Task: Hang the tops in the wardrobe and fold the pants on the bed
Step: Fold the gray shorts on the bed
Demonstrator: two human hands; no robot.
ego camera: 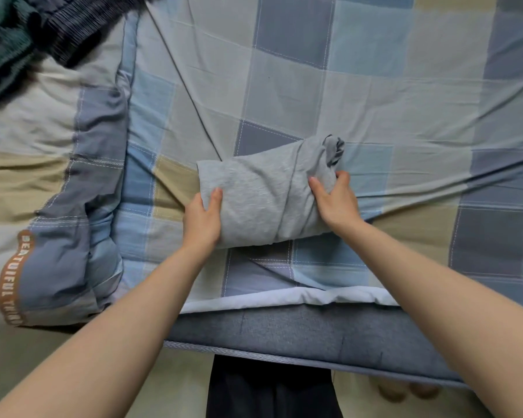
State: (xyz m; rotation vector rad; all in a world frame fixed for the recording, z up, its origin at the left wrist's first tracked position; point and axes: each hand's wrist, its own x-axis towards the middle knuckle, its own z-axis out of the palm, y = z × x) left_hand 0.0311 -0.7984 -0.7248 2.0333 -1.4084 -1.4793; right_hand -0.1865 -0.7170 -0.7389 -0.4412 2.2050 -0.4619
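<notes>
A person's left hand and right hand each grip an end of folded grey pants on the checked bed sheet, thumbs on top, fingers curled beneath. The loose bunch just beyond the right fingertips could spill and undo the fold.

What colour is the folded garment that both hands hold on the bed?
Light heather grey, plain; the head view shows the folded garment clearly.

A folded light-grey jersey garment lies on the blue, grey and beige checked bedsheet. The left hand grips the garment's left end, the right hand its bunched right end. A rumpled checked quilt lies left of the garment.
</notes>
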